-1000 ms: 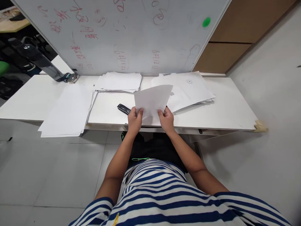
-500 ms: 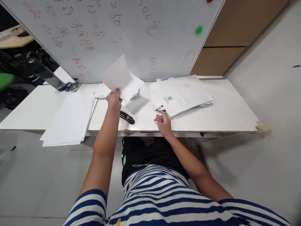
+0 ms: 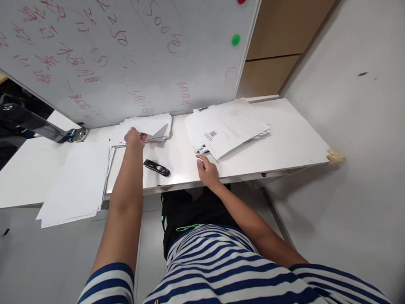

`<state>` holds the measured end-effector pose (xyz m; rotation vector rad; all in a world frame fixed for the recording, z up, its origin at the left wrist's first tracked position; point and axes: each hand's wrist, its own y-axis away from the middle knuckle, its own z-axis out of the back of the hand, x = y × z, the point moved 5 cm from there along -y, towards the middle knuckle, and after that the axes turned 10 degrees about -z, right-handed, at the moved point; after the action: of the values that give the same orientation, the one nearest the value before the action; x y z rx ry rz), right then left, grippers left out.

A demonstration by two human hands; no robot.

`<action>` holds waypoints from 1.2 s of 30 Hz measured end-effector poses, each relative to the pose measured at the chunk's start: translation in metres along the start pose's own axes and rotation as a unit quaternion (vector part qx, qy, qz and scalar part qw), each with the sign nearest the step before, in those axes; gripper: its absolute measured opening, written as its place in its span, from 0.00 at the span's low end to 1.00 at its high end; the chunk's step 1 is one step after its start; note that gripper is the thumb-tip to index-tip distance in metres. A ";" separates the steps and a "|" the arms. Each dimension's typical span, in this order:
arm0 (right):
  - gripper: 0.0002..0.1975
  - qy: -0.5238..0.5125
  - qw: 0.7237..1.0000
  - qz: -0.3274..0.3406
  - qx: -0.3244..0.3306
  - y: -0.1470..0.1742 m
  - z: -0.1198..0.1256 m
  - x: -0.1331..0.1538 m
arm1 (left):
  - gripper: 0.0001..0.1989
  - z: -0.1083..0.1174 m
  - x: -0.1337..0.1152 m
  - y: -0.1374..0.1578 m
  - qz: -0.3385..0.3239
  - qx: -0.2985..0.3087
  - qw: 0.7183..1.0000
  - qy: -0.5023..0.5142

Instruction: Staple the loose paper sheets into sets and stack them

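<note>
White rectangular paper stack [image 3: 150,124] lies on white table [image 3: 288,138], before whiteboard [image 3: 202,67]. Left hand [image 3: 134,138] at stack's front edge, apparently steadying it; grip cannot be told. Right hand [image 3: 208,171] loosely curled, holding nothing, near white printed-paper pile [image 3: 233,126]. Black glossy stapler [image 3: 157,167] between hands, presumably for ready reach.

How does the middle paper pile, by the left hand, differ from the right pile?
The middle pile looks plain on top; the right pile bears a printed code. The left hand partly covers the middle pile; the right hand is beside the right pile. Both are white paper with uneven edges.
</note>
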<state>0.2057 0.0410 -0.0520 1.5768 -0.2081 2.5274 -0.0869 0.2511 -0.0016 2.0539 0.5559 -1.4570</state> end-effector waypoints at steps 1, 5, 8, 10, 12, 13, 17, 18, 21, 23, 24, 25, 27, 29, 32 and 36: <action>0.24 0.005 1.000 0.002 -0.003 0.000 0.000 0.000 | 0.12 0.001 0.001 0.001 0.013 -0.003 1.000 -0.005; 0.24 0.023 0.999 0.022 -0.009 -0.001 -0.003 0.000 | 0.20 0.000 0.000 0.017 0.050 -0.011 0.996 -0.076; 0.24 0.023 0.999 0.031 -0.027 0.002 -0.007 -0.002 | 0.31 -0.002 -0.004 0.046 -0.013 -0.017 0.994 -0.110; 0.22 0.024 0.996 0.070 -0.053 0.006 -0.008 -0.001 | 0.38 0.000 -0.004 0.080 -0.133 -0.006 0.978 -0.159; 0.19 0.042 0.986 0.147 -0.071 0.011 -0.003 0.002 | 0.45 0.002 0.003 0.126 -0.273 0.042 0.934 -0.228; 0.19 0.061 0.978 0.186 -0.076 0.012 0.002 0.003 | 0.46 0.005 0.012 0.150 -0.321 0.084 0.908 -0.255; 0.25 0.212 0.945 0.211 -0.132 -0.003 0.055 -0.014 | 0.44 0.031 0.058 0.227 -0.473 0.214 0.785 -0.337; 0.27 0.260 0.938 0.177 -0.145 -0.012 0.072 -0.022 | 0.44 0.037 0.069 0.237 -0.503 0.240 0.751 -0.355; 0.29 0.370 0.914 0.114 -0.121 -0.039 0.110 -0.039 | 0.42 0.048 0.092 0.247 -0.540 0.300 0.672 -0.409; 0.26 0.394 0.905 0.125 -0.098 -0.053 0.121 -0.040 | 0.41 0.047 0.098 0.244 -0.529 0.315 0.654 -0.439; 0.25 0.393 0.905 0.132 -0.097 -0.059 0.123 -0.037 | 0.40 0.045 0.098 0.243 -0.521 0.315 0.653 -0.451; 0.24 0.388 0.906 0.134 -0.105 -0.065 0.124 -0.032 | 0.40 0.043 0.098 0.242 -0.514 0.311 0.653 -0.462; 0.24 0.378 0.909 0.115 -0.134 -0.077 0.123 -0.021 | 0.39 0.040 0.096 0.243 -0.505 0.301 0.654 -0.476; 0.25 0.379 0.909 0.087 -0.150 -0.089 0.119 -0.011 | 0.38 0.038 0.094 0.245 -0.497 0.296 0.657 -0.483; 0.24 0.381 0.917 0.056 -0.105 -0.107 0.109 -0.003 | 0.37 0.039 0.094 0.246 -0.485 0.294 0.664 -0.487; 0.27 0.360 0.932 0.019 0.018 -0.125 0.107 -0.011 | 0.36 0.040 0.095 0.245 -0.473 0.300 0.672 -0.483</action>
<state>0.3300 0.1416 -0.0109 0.5616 -0.0958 2.9419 0.0668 0.0409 -0.0525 0.8585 0.7395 -3.3576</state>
